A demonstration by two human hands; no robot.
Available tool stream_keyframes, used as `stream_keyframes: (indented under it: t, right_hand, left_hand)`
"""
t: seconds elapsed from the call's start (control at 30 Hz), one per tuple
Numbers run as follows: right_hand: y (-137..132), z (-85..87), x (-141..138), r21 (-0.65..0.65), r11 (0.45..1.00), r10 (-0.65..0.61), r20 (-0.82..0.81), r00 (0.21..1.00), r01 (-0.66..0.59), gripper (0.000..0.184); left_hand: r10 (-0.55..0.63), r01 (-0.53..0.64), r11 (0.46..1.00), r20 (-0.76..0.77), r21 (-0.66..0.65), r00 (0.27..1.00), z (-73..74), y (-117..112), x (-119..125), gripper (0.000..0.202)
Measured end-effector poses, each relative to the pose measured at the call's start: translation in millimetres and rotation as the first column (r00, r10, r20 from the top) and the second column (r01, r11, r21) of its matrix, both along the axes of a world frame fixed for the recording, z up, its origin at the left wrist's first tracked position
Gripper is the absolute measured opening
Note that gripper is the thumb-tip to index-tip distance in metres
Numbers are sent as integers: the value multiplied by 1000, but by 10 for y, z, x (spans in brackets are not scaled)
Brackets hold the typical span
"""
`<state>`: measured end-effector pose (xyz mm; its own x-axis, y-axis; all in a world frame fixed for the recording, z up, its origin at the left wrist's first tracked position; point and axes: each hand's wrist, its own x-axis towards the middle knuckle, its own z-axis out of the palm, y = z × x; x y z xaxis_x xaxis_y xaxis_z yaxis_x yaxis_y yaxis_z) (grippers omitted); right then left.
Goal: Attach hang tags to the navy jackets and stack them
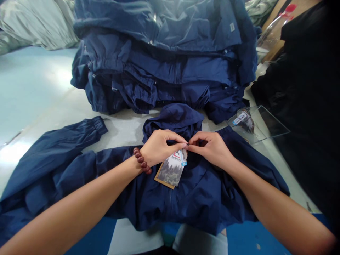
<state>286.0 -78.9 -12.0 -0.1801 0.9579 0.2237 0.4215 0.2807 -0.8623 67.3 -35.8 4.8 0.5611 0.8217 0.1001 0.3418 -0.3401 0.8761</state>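
Note:
A navy jacket (207, 191) lies spread on the table in front of me, its hood pointing away and its sleeves out to the sides. Over its collar, my left hand (164, 145) and my right hand (212, 147) meet fingertip to fingertip. Both pinch a small dark piece, apparently the cord of the hang tags, though the fingers hide most of it. Below the pinch hang the tags (171, 171): a card with a forest picture, a brown card behind it and a small blue-and-white label. A beaded bracelet (142, 161) circles my left wrist.
A tall stack of folded navy jackets (164, 67) stands just beyond the hood. Right of it are a clear tray (271, 124) with more tags and a plastic bottle (276, 28). Black fabric (305, 88) fills the right side; pale garments (39, 21) lie at the far left.

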Motion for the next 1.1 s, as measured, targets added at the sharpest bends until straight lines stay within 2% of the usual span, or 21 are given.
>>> stream_keyframes:
  t: [0.1, 0.23, 0.4, 0.63, 0.83, 1.1]
  right_hand:
    - [-5, 15, 4, -25, 1000, 1, -13, 1000, -1, 10]
    - [-9, 15, 14, -54, 998, 10, -23, 1000, -11, 8]
    - [-16, 1, 12, -60, 998, 31, -21, 999, -32, 5]
    - [-32, 2, -22, 93, 996, 1, 69, 998, -8, 11]
    - [-65, -7, -65, 287, 958, -59, 140, 988, 16, 3]
    - [-84, -18, -65, 369, 929, -43, 170, 985, -23, 5]
  left_hand:
    - [-28, 29, 998, -11, 57, 1000, 43, 1, 1, 10]
    - [-59, 60, 997, -21, 50, 998, 81, 5, 0, 11]
    - [-33, 34, 998, -39, 48, 999, 55, -5, 11, 12]
    - [12, -15, 994, -32, -108, 999, 54, -30, 41, 16]
    - [73, -43, 947, 83, -317, 994, 6, 4, 44, 23]
    - [146, -53, 891, 174, -451, 974, -42, 23, 55, 27]
